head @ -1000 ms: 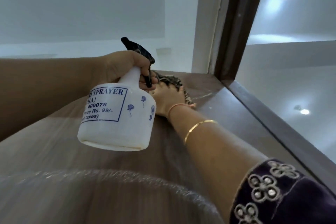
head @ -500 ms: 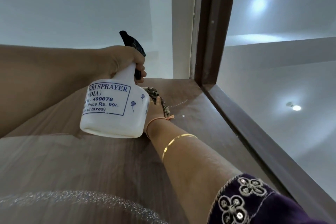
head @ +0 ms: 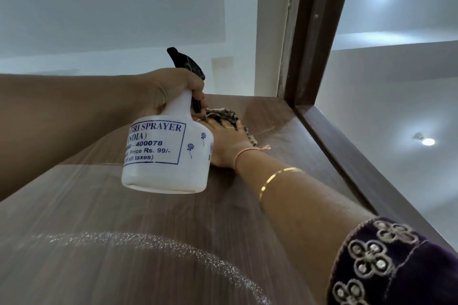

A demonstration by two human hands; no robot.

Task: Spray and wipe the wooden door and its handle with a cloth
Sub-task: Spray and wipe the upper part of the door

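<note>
Wiping top of wooden door (head: 124, 218) with cloth, sprayer held ready – handle not in view.
Left hand (head: 173, 89) is wrapped round the neck of the spray bottle (head: 168, 156), finger on the black trigger, held off the door near frame centre. Right hand (head: 226, 141) lies flat with fingers spread, pressing the checked cloth (head: 220, 114) onto the wood at 1 o'clock of the bottle, just under the door's top edge. Half a second ago the hand sat mostly behind the bottle; now it is back out toward the door frame (head: 312, 32) at 1 o'clock – a side-to-side wipe stroke, likely. An arc of spray droplets (head: 173, 245) at 6 o'clock is unwiped, so the lower panel and handle are probably still to do.
</note>
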